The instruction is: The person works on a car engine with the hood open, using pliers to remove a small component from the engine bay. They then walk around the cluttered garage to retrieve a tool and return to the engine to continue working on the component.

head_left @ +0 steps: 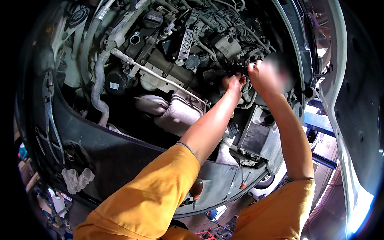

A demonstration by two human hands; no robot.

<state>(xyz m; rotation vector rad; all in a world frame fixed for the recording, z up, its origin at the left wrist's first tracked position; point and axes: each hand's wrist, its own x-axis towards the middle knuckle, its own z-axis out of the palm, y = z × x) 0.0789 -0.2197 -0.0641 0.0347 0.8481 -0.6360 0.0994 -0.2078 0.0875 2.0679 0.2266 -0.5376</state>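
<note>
Both my arms reach over the front of an open engine bay, in yellow-orange sleeves. My left hand [235, 83] is closed, its fingers curled among dark hoses and wiring at the right side of the engine [172, 76]. Close beside it, my right hand [259, 78] is also closed, thumb and fingers bent together. A round blur covers part of that hand and the parts behind it. Whatever either hand grips is hidden by the fingers. Below the hands sits a grey, box-shaped housing [256, 134] with a round opening.
Long-handled pliers [49, 110] and a crumpled white rag [78, 180] lie on the left front trim. A pale metal pipe [164, 82] crosses above a silvery heat shield [180, 114]. An amber-handled tool [196, 189] is at the front edge. The raised white-edged panel [340, 80] stands at right.
</note>
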